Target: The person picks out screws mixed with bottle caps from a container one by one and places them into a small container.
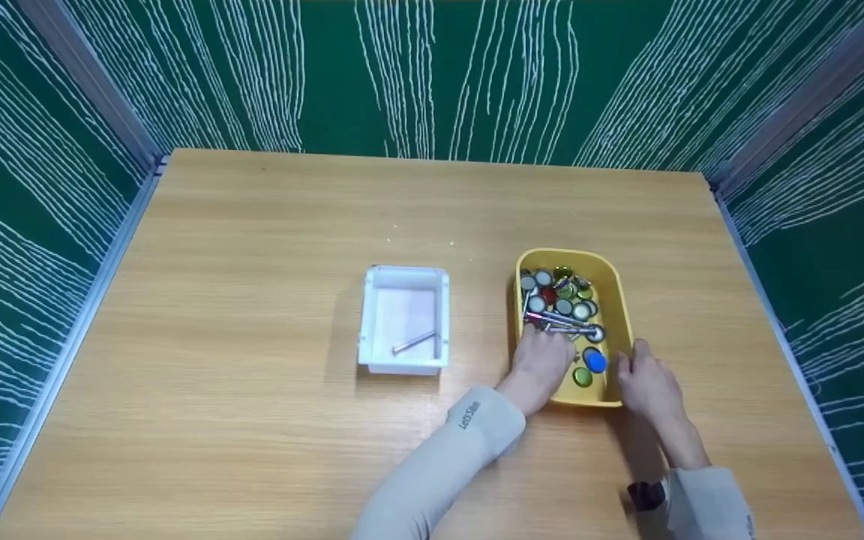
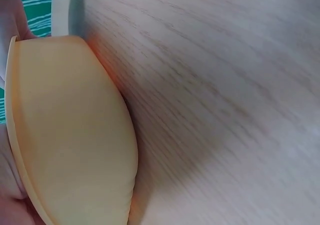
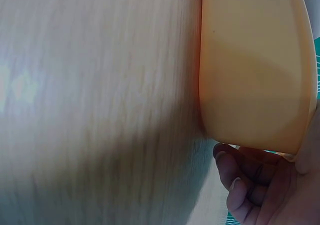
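Note:
My left hand (image 1: 544,364) reaches over the near left side of a yellow bin (image 1: 582,404), its fingertips hidden among long metal bolts (image 1: 571,330). Whether it pinches one I cannot tell. Bottle caps (image 1: 563,307) in silver, green and red crowd the far half of the bin. Nearer lie a blue cap (image 1: 595,361) and a green cap (image 1: 582,376). At the bin's right side, my right hand (image 1: 651,382) holds the wall by its rim. In the right wrist view, its curled fingers (image 3: 240,185) show at the outside of the bin.
A white bin (image 1: 402,277) stands left of the yellow one with a single bolt (image 1: 415,343) inside. Both rest on a wooden table (image 1: 214,337). Green panels with white lines (image 1: 394,75) enclose the back and sides. Small white specks (image 1: 451,243) lie behind the bins.

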Action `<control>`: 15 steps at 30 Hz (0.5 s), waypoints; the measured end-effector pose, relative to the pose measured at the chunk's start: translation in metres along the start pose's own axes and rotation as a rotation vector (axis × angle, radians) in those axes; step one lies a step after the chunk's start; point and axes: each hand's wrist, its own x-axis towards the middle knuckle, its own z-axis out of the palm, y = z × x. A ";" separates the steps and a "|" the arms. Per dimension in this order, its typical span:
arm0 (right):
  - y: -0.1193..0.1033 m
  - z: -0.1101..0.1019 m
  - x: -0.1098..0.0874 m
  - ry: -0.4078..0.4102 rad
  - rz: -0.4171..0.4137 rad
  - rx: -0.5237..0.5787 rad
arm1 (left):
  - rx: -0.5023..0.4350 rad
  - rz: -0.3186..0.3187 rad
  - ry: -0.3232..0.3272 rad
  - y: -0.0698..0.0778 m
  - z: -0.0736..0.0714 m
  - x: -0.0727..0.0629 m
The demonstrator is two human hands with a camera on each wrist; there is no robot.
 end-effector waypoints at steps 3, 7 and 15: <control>0.000 -0.001 0.000 -0.005 0.001 0.007 | -0.011 0.006 0.027 -0.001 0.001 0.000; 0.000 -0.001 0.000 -0.009 0.001 0.013 | -0.030 0.016 0.042 -0.003 0.001 -0.001; 0.001 -0.001 0.000 -0.027 0.021 0.018 | -0.104 0.038 0.124 -0.013 -0.002 0.001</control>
